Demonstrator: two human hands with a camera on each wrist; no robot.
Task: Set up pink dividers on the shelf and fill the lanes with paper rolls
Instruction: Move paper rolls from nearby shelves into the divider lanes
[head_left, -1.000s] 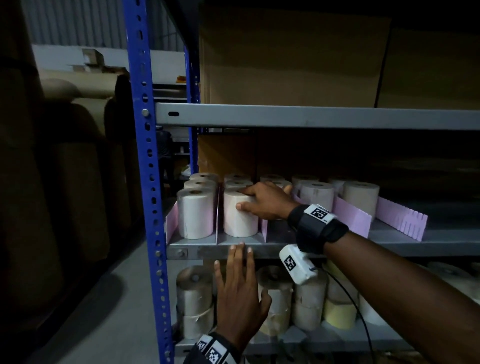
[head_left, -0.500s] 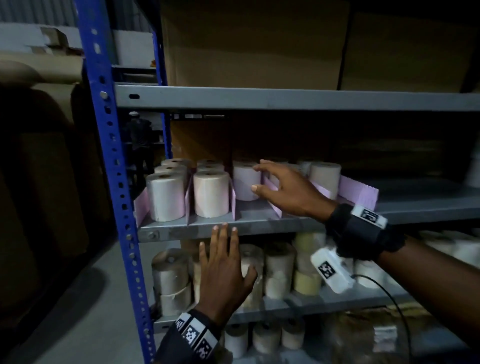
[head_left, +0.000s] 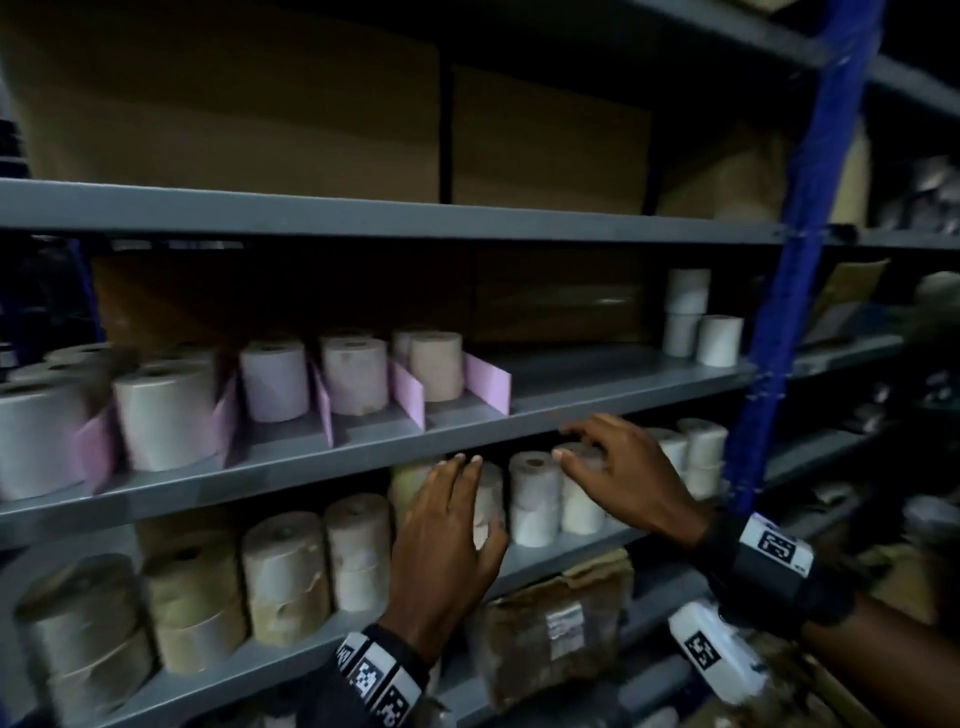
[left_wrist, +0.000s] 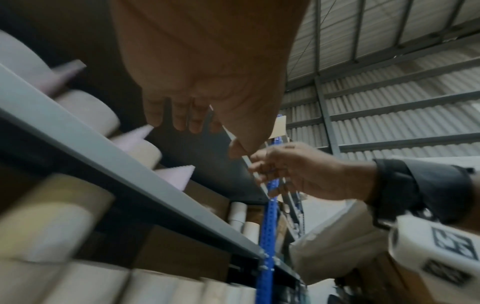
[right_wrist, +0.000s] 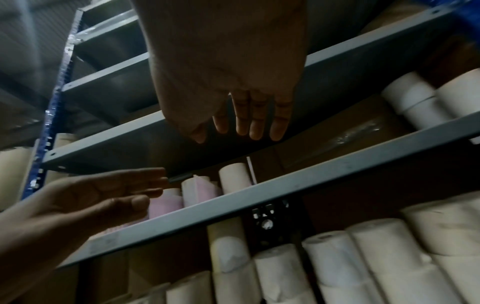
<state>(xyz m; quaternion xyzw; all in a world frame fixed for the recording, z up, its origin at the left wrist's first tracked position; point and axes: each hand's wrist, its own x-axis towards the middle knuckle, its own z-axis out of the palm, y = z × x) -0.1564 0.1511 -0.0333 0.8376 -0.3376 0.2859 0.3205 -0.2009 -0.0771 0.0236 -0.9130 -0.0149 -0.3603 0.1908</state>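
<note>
Several pink dividers (head_left: 408, 392) stand on the grey middle shelf (head_left: 363, 447), with paper rolls (head_left: 353, 374) upright in the lanes between them. Right of the last divider (head_left: 488, 382) the shelf is bare. My right hand (head_left: 587, 447) hovers with spread fingers at the shelf's front edge, right of that divider, and holds nothing. Below that shelf, my left hand (head_left: 462, 493) is flat and empty in front of the lower rolls (head_left: 532, 499). The wrist views show both palms empty: the left hand (left_wrist: 182, 119) and the right hand (right_wrist: 249, 123).
A few white rolls (head_left: 701, 327) stand at the shelf's far right, beside the blue upright (head_left: 800, 260). Brown boxes (head_left: 260, 104) fill the shelf above. Stacked brownish rolls (head_left: 285, 571) line the lower shelf, and a wrapped package (head_left: 550, 623) lies beneath.
My right hand let go of the roll, drew out of the lanes and dropped to the shelf edge further right. The view swung right. The left hand stayed flat below the shelf.
</note>
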